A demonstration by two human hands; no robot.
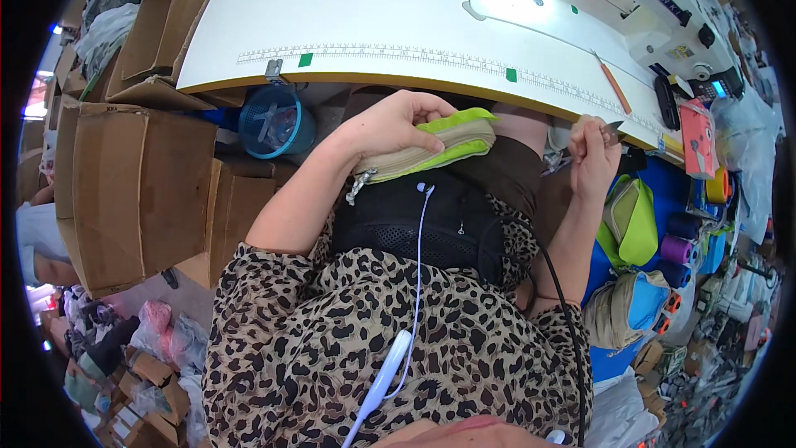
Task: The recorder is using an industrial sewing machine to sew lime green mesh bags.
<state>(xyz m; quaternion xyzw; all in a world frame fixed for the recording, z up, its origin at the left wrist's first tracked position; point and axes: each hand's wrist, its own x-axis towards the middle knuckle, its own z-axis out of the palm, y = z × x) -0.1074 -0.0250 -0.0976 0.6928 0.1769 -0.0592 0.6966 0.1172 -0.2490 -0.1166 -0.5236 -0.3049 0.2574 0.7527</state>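
My left hand (398,126) is closed on a zippered fabric strip (431,148), beige along the zipper with bright green cloth on both sides. A grey-and-white cord pull (356,187) dangles from its near left end. I hold the strip above my lap, just off the table's front edge. Over to the right, my right hand (593,153) is curled in a fist around a small tool with a pointed metal blade (614,127); the fingers hide its handle, so its exact kind does not show. The two hands are well apart.
A white sewing table (356,17) with a printed ruler lies ahead, a lit sewing machine (655,12) at its right. An orange-handled pointed tool (613,87) rests there. Cardboard boxes (149,191) and a blue basket (278,120) stand left; green fabric pieces (628,220) and thread spools (676,249) right.
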